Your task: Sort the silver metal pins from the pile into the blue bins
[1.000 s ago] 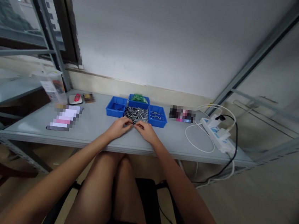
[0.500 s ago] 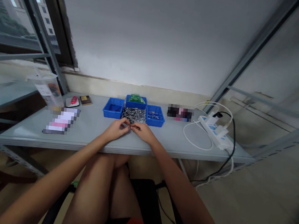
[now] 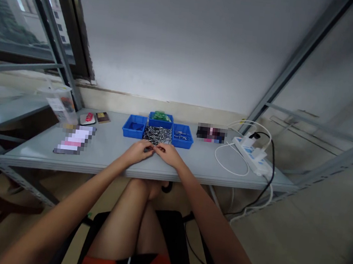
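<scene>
My left hand and my right hand rest on the grey table, fingertips pinched together just in front of a pile of small metal parts. Between the fingertips sits a tiny dark piece, too small to name. Behind the pile stand three blue bins: an almost bare one at left, one with green pieces at the back, one with a few metal parts at right.
A white power strip with white and black cables lies at the table's right. A clear plastic container, a small white device and a dark little box sit at the left. Grey shelf uprights flank the table.
Both hands stay pinched together by the metal pile, with only small finger shifts. The camera view has drifted a little; my knees have shifted under the table.
</scene>
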{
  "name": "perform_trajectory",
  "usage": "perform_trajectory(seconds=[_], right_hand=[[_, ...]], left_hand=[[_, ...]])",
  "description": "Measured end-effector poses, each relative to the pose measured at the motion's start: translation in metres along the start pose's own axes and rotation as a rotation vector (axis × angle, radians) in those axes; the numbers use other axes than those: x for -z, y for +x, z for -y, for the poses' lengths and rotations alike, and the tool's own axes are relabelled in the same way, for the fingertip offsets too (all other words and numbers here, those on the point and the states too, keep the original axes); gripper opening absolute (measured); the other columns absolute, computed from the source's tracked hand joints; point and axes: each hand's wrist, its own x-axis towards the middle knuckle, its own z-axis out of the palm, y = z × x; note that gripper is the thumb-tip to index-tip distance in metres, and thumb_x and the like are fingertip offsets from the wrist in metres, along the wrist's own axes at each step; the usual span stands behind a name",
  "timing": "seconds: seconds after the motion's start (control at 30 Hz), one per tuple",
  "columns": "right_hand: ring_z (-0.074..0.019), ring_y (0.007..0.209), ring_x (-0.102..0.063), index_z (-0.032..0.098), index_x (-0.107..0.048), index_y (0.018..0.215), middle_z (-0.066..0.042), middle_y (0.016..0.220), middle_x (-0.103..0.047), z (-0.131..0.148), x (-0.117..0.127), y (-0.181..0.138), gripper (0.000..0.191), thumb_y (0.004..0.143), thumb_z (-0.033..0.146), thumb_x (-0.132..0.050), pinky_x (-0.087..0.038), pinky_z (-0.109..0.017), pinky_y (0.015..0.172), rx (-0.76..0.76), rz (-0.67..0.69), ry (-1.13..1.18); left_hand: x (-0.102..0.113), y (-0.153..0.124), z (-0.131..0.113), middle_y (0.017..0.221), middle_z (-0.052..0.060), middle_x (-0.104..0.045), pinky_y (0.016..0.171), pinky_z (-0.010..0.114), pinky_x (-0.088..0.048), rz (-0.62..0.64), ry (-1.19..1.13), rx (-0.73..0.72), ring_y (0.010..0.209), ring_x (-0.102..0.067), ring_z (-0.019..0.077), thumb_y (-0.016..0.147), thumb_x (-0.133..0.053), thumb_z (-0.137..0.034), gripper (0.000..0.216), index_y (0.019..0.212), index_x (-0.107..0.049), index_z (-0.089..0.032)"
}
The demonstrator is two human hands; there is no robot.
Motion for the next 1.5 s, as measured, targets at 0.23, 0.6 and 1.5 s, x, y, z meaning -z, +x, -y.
perform_trajectory(seconds=[0.23, 0.6, 1.5], right_hand=[[-0.0109, 0.065, -0.057, 0.018, -0.064, 0.08, 0.0, 0.071, -0.065, 0.0, 0.001, 0.0, 0.016, 0.083, 0.027, -0.052, -0.038, -0.02, 0.061, 0.013, 0.014, 0.006], [-0.011, 0.068, -0.055, 0.018, -0.064, 0.083, 0.0, 0.075, -0.065, -0.006, -0.001, 0.0, 0.016, 0.084, 0.026, -0.049, -0.038, -0.021, 0.064, 0.055, 0.02, 0.027], [-0.0104, 0.061, -0.053, 0.018, -0.063, 0.089, 0.0, 0.072, -0.063, -0.012, -0.003, 0.002, 0.014, 0.083, 0.025, -0.051, -0.039, -0.021, 0.063, 0.061, -0.045, 0.053]], left_hand=[[-0.002, 0.0, 0.002, 0.081, 0.004, -0.063, 0.072, 0.027, -0.043, 0.008, -0.017, -0.017, 0.078, -0.056, 0.0173, 0.077, -0.053, -0.024, 0.014, 0.084, -0.063, -0.017], [-0.001, -0.001, 0.001, 0.077, 0.002, -0.061, 0.065, 0.024, -0.042, 0.018, -0.063, 0.024, 0.071, -0.055, 0.015, 0.078, -0.053, -0.026, 0.017, 0.087, -0.063, -0.016], [-0.002, 0.0, 0.003, 0.082, 0.004, -0.061, 0.067, 0.026, -0.043, -0.117, -0.003, 0.097, 0.075, -0.056, 0.0161, 0.078, -0.05, -0.023, 0.015, 0.087, -0.06, -0.016]])
